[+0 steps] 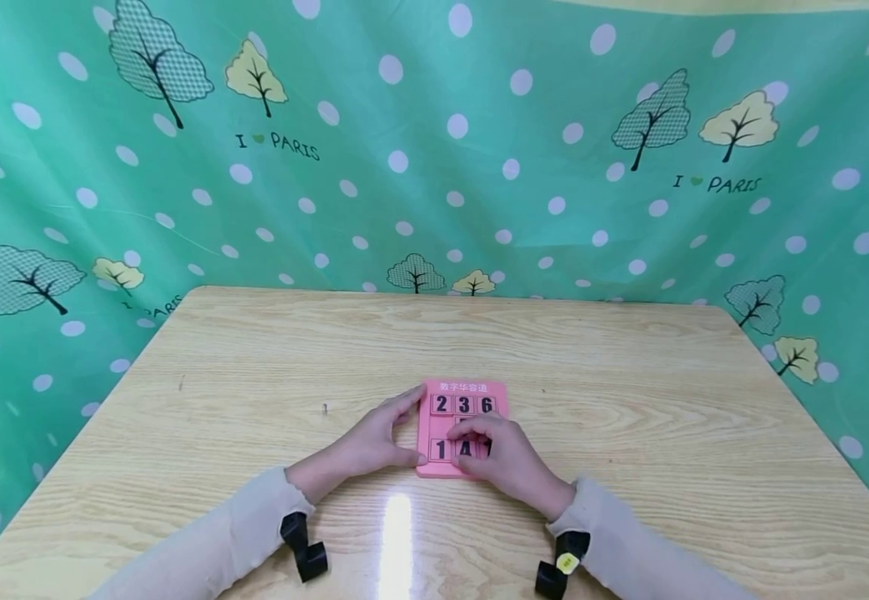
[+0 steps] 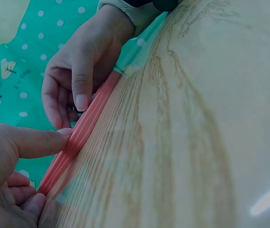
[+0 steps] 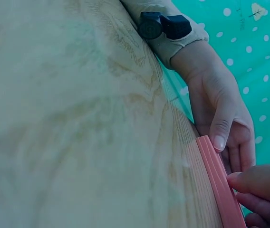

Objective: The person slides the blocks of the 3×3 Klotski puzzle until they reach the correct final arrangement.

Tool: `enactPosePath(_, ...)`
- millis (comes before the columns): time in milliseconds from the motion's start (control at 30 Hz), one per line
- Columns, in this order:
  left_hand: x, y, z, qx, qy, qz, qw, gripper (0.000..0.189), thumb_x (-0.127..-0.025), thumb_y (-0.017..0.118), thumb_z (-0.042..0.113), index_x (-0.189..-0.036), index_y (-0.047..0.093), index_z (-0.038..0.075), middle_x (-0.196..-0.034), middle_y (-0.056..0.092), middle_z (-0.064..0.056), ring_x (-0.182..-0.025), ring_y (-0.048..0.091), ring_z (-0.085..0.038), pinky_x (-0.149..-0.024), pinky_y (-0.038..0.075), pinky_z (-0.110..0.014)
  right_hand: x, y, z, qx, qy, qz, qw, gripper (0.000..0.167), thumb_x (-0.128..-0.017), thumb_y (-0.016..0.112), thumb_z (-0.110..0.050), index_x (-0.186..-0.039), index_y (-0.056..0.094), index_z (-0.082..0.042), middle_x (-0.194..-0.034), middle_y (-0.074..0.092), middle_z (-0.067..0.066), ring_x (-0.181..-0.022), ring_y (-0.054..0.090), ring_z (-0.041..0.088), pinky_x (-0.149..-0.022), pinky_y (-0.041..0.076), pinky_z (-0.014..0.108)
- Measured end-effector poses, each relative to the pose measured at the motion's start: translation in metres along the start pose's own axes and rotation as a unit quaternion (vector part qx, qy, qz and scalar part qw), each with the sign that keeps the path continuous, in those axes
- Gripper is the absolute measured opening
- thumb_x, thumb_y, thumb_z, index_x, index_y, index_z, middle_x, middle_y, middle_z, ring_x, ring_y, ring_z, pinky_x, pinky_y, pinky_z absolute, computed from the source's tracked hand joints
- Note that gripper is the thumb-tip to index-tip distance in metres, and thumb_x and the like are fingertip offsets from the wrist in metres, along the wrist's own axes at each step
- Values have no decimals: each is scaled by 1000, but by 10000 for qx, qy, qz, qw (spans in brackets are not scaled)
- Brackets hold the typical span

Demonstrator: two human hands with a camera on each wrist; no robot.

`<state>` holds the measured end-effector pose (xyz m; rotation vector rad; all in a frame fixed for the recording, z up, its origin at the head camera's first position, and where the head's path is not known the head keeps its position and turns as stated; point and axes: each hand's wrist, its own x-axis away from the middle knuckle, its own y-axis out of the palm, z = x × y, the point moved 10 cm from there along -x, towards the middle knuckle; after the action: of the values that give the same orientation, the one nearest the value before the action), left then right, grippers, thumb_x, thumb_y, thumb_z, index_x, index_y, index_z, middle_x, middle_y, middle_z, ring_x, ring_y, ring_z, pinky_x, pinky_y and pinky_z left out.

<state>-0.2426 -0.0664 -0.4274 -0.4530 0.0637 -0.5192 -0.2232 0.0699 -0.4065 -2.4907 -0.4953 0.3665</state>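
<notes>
A pink sliding number puzzle (image 1: 423, 425) lies on the table, its tiles showing 2, 3, 6 along the top and 1, 4 along the bottom; the right hand hides some others. At the left of the middle row is a bare slot. My left hand (image 1: 370, 437) grips the puzzle's left side, thumb at the near corner and fingers at the far one. Over the lower tiles bends my right hand (image 1: 511, 460), forefinger tip by the bare slot, thumb on the 4 tile (image 1: 466, 448). Seen edge-on, the pink frame (image 2: 85, 126) runs between both hands.
The wooden table (image 1: 629, 400) carries a bright light reflection in front of the puzzle. Behind it and along its sides hangs a green dotted curtain (image 1: 434, 225) with printed trees. Each sleeved wrist wears a black camera (image 1: 302, 546).
</notes>
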Motion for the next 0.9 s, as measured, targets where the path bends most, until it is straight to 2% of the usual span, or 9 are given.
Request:
enactPosePath(200,1,-1,2,-125,42,15,9999,95,-71,78,8,-149,24,6,-154,23,-13,-133,36,-34,-112,29,-43,0,0,-2,105,0,31,9999,25,-76,75,-5,-98,70,-15,-102,64,-4,-96,55,12,-84,50,27)
enactPosePath(433,1,0,2,-70,31,12,10000,95,-71,78,8,-149,24,6,-154,23,-13,-133,36,-34,-112,29,-44,-2,0,-4,159,-53,32,9999,26,-74,75,-4,-98,70,-14,-97,64,-6,-94,55,11,-84,50,28)
enactPosePath(700,1,-1,1,-35,11,-2,10000,94,-72,79,10,-149,25,7,-154,23,-12,-134,35,-34,-112,28,-44,-7,-1,-4,369,-1,55,9993,23,-75,75,-6,-97,70,-14,-94,62,-5,-86,52,10,-75,49,25)
enactPosePath(900,0,0,1,34,19,-16,10000,94,-72,78,10,-149,24,7,-155,22,-12,-134,35,-33,-113,27,-44,-12,-4,-3,425,34,105,9990,24,-75,75,-7,-98,70,-13,-96,63,-3,-87,52,11,-76,48,25)
